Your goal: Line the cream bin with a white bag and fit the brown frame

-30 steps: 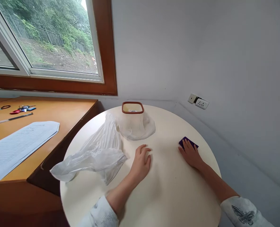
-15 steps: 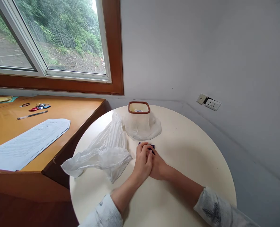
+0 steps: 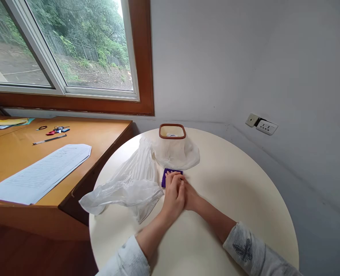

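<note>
A small flat purple folded cloth (image 3: 164,181) lies on the round white table (image 3: 230,214), its middle and right side covered by my hands. My right hand (image 3: 190,196) rests on it with the fingers stretched out flat. Across the back of that hand lies my left hand (image 3: 174,193), its fingers reaching over the right knuckles. Just left of the cloth spreads a crumpled white plastic bag (image 3: 126,191). Beyond it stands a small bin (image 3: 172,125) with a brown rim, its translucent liner (image 3: 177,155) draped outside. Something white and small sits inside the bin.
To the left is a wooden desk (image 3: 107,132) with papers (image 3: 43,168), a pen (image 3: 49,139), keys (image 3: 61,129) and a black ring-shaped band (image 3: 43,127). A wall socket (image 3: 267,127) is at the right, and a window (image 3: 84,46) at the upper left.
The purple cloth has shifted left and more of it shows past my fingers. Both hands have slid slightly left over the table, still stacked. The view has turned a little left.
</note>
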The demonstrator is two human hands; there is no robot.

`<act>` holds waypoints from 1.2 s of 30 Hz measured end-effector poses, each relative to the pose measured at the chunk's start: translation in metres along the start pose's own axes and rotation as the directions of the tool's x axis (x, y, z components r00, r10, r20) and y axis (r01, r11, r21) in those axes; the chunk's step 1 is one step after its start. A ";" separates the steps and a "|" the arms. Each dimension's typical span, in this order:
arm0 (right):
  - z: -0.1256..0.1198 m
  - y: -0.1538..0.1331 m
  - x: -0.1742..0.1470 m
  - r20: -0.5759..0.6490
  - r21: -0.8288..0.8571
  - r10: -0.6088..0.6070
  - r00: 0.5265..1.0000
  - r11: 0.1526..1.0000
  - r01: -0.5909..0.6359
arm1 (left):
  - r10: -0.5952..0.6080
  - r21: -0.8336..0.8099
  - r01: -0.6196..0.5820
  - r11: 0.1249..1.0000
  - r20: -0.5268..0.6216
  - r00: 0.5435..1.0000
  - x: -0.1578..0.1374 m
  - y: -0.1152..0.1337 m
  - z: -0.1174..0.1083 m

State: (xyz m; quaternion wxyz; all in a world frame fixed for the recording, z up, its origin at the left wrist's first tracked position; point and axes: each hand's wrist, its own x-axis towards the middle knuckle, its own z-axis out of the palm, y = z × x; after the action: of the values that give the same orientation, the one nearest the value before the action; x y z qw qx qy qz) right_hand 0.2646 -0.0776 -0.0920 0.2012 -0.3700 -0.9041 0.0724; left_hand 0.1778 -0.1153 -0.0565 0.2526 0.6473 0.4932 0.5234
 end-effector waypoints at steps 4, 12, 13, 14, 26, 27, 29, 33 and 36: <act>-0.016 0.000 -0.018 -0.008 -0.048 0.045 0.999 0.998 -0.046 | 0.002 0.007 -0.002 1.000 -0.007 1.000 0.000 -0.003 -0.003; -0.040 0.021 -0.089 0.030 -0.184 0.208 0.978 0.963 -0.199 | 0.074 0.195 -0.117 0.974 0.212 0.974 -0.016 -0.007 -0.010; -0.042 0.023 -0.098 0.037 -0.198 0.211 0.977 0.960 -0.200 | 0.091 0.226 -0.155 0.962 0.269 0.959 -0.021 -0.007 -0.012; -0.044 0.024 -0.107 0.045 -0.209 0.212 0.976 0.958 -0.199 | 0.107 0.259 -0.198 0.945 0.325 0.940 -0.025 -0.007 -0.013; -0.057 0.019 -0.126 0.177 -0.171 0.237 0.955 0.963 -0.207 | 0.078 0.533 -0.516 0.671 0.641 0.763 -0.049 -0.008 -0.017; -0.058 0.019 -0.125 0.184 -0.163 0.240 0.953 0.964 -0.211 | 0.076 0.539 -0.523 0.660 0.645 0.760 -0.049 -0.008 -0.017; -0.059 0.019 -0.125 0.203 -0.145 0.243 0.949 0.966 -0.216 | 0.083 0.542 -0.538 0.645 0.650 0.755 -0.048 -0.008 -0.016; -0.062 0.018 -0.123 0.239 -0.115 0.251 0.938 0.967 -0.229 | 0.087 0.542 -0.551 0.635 0.658 0.748 -0.046 -0.008 -0.016; -0.063 0.018 -0.122 0.244 -0.103 0.256 0.935 0.966 -0.238 | 0.086 0.541 -0.546 0.639 0.656 0.750 -0.046 -0.009 -0.016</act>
State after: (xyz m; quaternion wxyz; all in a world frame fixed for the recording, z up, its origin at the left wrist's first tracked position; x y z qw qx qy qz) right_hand 0.3813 -0.1510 -0.0777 0.0590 -0.4751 -0.8708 0.1116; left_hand 0.1618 -0.1562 -0.0782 0.0197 0.8981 0.4254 0.1101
